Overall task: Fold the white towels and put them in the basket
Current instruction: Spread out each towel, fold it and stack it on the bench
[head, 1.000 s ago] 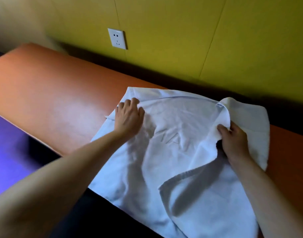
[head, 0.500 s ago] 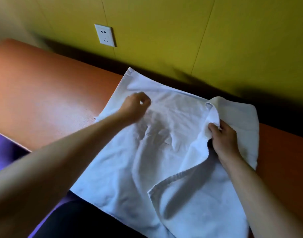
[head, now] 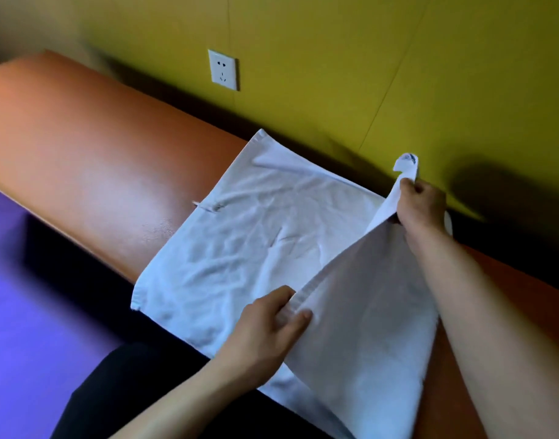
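A white towel (head: pixel 240 236) lies spread and wrinkled on the orange bench (head: pixel 81 160), its near edge hanging over the front. The towel's right part is lifted off the bench as a taut flap. My right hand (head: pixel 420 205) pinches the flap's far corner, raised near the wall, with a small tag sticking up above the fingers. My left hand (head: pixel 271 331) grips the hem of the same flap at its near end, close to the bench's front edge. No basket is in view.
A yellow wall (head: pixel 335 74) runs close behind the bench, with a white socket (head: pixel 223 69) on it. A dark gap lies between bench and wall. Purple floor (head: pixel 24 312) is at the left. My dark-clothed lap (head: pixel 138 388) is below the bench edge.
My left hand left the towel's middle and came back to grip the flap's near hem. My right hand lifted its corner up and to the right, pulling the flap taut.
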### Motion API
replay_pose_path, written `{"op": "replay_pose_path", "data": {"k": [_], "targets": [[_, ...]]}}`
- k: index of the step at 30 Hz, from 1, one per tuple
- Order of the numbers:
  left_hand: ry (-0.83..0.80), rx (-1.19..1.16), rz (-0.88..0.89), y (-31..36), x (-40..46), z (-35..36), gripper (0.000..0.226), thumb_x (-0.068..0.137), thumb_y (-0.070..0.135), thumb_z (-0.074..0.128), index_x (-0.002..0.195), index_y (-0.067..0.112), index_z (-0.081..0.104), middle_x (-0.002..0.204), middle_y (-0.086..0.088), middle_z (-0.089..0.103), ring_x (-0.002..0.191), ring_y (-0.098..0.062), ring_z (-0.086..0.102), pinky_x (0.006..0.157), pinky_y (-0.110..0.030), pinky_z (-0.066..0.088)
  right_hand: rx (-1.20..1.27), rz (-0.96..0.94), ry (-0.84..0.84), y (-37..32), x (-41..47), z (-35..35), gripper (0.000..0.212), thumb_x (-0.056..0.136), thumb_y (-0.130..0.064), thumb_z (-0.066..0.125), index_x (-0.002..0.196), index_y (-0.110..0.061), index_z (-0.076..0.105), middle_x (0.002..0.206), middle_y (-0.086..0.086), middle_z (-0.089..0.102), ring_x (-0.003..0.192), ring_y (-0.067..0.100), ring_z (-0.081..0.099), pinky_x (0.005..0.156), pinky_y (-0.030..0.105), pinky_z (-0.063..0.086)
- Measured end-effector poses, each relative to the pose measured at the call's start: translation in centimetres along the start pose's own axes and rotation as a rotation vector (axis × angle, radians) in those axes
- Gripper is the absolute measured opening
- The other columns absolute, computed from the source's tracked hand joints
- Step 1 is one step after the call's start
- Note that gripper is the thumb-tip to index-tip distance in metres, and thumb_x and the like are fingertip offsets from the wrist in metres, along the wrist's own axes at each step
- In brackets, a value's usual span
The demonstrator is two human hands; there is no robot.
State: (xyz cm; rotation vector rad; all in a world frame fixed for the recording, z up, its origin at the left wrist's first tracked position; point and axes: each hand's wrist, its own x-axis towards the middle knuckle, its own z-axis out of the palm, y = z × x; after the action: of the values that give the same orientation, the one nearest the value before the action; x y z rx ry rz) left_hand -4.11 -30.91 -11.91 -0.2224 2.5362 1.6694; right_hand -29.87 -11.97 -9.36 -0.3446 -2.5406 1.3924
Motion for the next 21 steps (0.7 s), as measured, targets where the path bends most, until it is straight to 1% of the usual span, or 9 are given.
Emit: {"op": "replay_pose_path", "data": {"k": [2, 3, 7, 11, 13, 15, 17, 19, 21], "targets": [[0.067, -0.082, 0.026, 0.4, -0.9, -2.0, 0.031, 0.094, 0.046, 0.059, 0.089, 0.015, 0.061, 0.081, -0.005, 0.065, 0.077, -0.024, 0.061, 0.071, -0.044, 0.049, 0.013, -0.07, 0.008, -2.6, -0.3, 1.4, 0.033, 0.095, -0.021, 0.048, 0.069, -0.001, 0.053, 0.068, 0.018, 0.049, 0.069, 0.028, 0.046, 0.061, 0.035, 0.034], [0.098, -0.106, 0.031, 0.6, -1.3, -3.0, 0.028, 0.096, 0.042, 0.06, 0.089, 0.015, 0.061, 0.081, -0.005, 0.065, 0.077, -0.024, 0.061, 0.071, -0.044, 0.049, 0.035, -0.096, 0.017, -4.0, -0.5, 2.5, 0.033, 0.096, -0.018, 0.047, 0.068, -0.002, 0.051, 0.068, 0.017, 0.049, 0.069, 0.025, 0.043, 0.062, 0.034, 0.031], [0.232, -0.151, 0.03, 0.1, -2.2, -7.6, 0.02, 0.096, 0.037, 0.064, 0.089, 0.018, 0.066, 0.082, 0.002, 0.07, 0.078, -0.018, 0.067, 0.074, -0.041, 0.054, 0.092, -0.169, -0.031, -9.6, -2.4, 8.2, 0.036, 0.098, -0.014, 0.047, 0.063, -0.005, 0.045, 0.06, 0.01, 0.041, 0.067, 0.022, 0.038, 0.061, 0.033, 0.027], [0.366, -0.08, -0.065, -3.4, -3.0, -12.1, 0.02, 0.093, 0.039, 0.064, 0.092, 0.019, 0.068, 0.083, 0.001, 0.073, 0.08, -0.022, 0.069, 0.072, -0.042, 0.056, 0.127, -0.222, -0.185, -13.7, -5.2, 14.9, 0.033, 0.1, -0.015, 0.046, 0.07, -0.002, 0.048, 0.057, 0.006, 0.04, 0.064, 0.024, 0.039, 0.059, 0.035, 0.027], [0.452, 0.009, -0.18, -6.1, -3.0, -13.8, 0.016, 0.092, 0.035, 0.067, 0.085, 0.02, 0.067, 0.075, 0.003, 0.071, 0.071, -0.019, 0.067, 0.066, -0.037, 0.052, 0.135, -0.164, -0.361, -14.2, -7.0, 18.2, 0.027, 0.103, -0.021, 0.045, 0.085, -0.003, 0.056, 0.064, 0.008, 0.052, 0.056, 0.024, 0.048, 0.052, 0.033, 0.04], [0.509, 0.115, -0.323, -9.0, -2.7, -14.8, 0.02, 0.092, 0.029, 0.067, 0.078, 0.017, 0.062, 0.069, 0.002, 0.067, 0.066, -0.017, 0.061, 0.061, -0.034, 0.046, 0.154, -0.018, -0.551, -13.6, -9.2, 20.1, 0.023, 0.103, -0.029, 0.044, 0.114, -0.01, 0.054, 0.074, 0.008, 0.061, 0.044, 0.017, 0.055, 0.041, 0.024, 0.042], [0.52, 0.136, -0.435, -11.5, -2.0, -15.4, 0.023, 0.092, 0.029, 0.066, 0.076, 0.014, 0.061, 0.07, -0.002, 0.065, 0.068, -0.019, 0.06, 0.062, -0.033, 0.045, 0.155, 0.039, -0.599, -12.0, -10.8, 20.0, 0.042, 0.101, -0.027, 0.045, 0.141, -0.013, 0.043, 0.078, 0.006, 0.064, 0.043, 0.013, 0.055, 0.039, 0.019, 0.038], [0.511, 0.127, -0.509, -13.4, -1.3, -15.9, 0.025, 0.09, 0.031, 0.066, 0.075, 0.012, 0.063, 0.07, -0.004, 0.066, 0.071, -0.023, 0.061, 0.065, -0.035, 0.046, 0.152, 0.019, -0.578, -9.5, -12.4, 17.9, 0.05, 0.098, -0.021, 0.047, 0.147, -0.016, 0.04, 0.078, 0.003, 0.066, 0.045, 0.012, 0.055, 0.041, 0.019, 0.039], [0.52, 0.143, -0.531, -14.3, -1.0, -15.8, 0.029, 0.089, 0.037, 0.067, 0.074, 0.012, 0.061, 0.071, -0.005, 0.065, 0.076, -0.029, 0.062, 0.068, -0.039, 0.047, 0.12, -0.012, -0.525, -5.9, -14.1, 14.7, 0.048, 0.096, -0.018, 0.05, 0.143, -0.019, 0.045, 0.075, 0.0, 0.066, 0.048, 0.012, 0.057, 0.048, 0.024, 0.044]]}}
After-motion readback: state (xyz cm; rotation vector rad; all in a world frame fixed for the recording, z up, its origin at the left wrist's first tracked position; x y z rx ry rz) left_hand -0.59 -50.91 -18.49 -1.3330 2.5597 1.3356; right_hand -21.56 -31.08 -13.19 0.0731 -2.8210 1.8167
